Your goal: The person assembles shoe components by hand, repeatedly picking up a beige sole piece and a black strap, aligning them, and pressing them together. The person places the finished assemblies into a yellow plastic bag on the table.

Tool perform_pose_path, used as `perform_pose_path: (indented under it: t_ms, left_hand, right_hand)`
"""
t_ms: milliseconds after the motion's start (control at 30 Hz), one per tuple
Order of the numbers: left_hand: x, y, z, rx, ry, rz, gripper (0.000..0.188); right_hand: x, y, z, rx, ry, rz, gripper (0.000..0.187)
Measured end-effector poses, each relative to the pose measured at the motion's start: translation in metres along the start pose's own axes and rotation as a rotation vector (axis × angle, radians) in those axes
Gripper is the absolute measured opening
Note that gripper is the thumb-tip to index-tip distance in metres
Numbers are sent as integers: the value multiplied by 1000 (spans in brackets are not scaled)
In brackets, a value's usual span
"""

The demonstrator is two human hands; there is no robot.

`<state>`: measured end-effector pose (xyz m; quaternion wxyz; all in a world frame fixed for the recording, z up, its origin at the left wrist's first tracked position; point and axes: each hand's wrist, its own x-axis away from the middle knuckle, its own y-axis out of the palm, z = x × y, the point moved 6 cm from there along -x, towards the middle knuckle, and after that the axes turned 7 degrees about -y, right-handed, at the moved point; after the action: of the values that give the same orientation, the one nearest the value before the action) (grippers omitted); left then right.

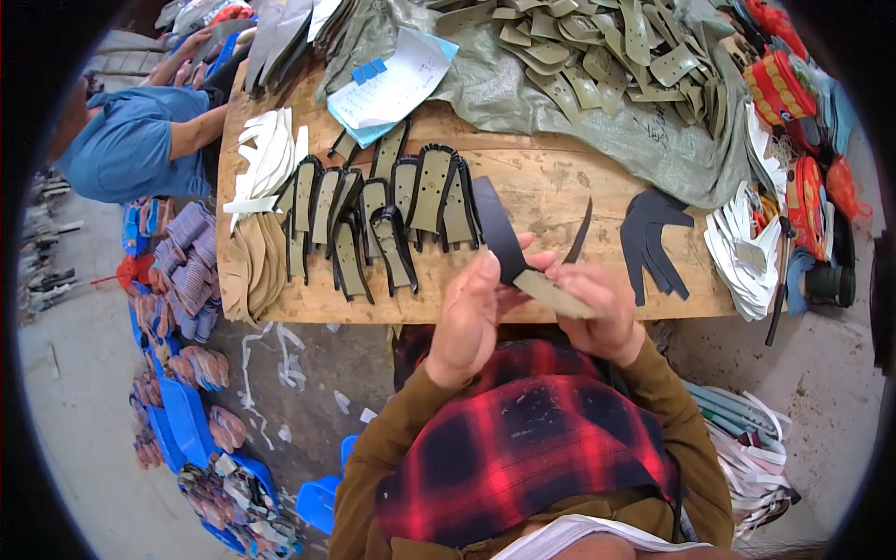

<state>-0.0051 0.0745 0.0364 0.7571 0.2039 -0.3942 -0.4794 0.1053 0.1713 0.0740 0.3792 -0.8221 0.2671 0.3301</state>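
Observation:
Over the table's near edge, my two hands hold a curved black strip [502, 233] against a flat olive piece [555, 295]. The strip stands up from my left hand [469, 319], whose fingers close around its lower part. My right hand [602, 306] pinches the olive piece, its fingers partly hiding it. A thin dark tip [581, 231] rises behind the right hand; whether it belongs to the same strip I cannot tell. Left of my hands lie several olive pieces with black edging [434, 191]. On the right rests a small stack of bent black strips [655, 241].
A heap of olive pieces [635, 51] covers a grey-green sheet [597, 149] at the back. White pieces [747, 261] lie at the right edge, brown pieces [254, 266] at the left. Papers [392, 84] sit behind the edged pieces. A person in blue [140, 140] works at left.

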Motion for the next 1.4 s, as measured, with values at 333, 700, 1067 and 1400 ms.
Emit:
perform_pose_path:
  t_ms: [333, 700, 1067, 1400]
  left_hand:
    - [25, 13, 53, -1072, 511, 407, 8]
    - [43, 38, 47, -1370, 782, 288, 23]
    - [42, 32, 41, -1335, 950, 279, 16]
    - [26, 1, 19, -894, 517, 242, 32]
  right_hand:
    - [-14, -3, -19, 99, -89, -91, 31]
    - [-2, 9, -19, 184, 31, -83, 32]
    - [-3, 16, -19, 172, 125, -89, 37]
    - [-4, 7, -10, -148, 502, -159, 26]
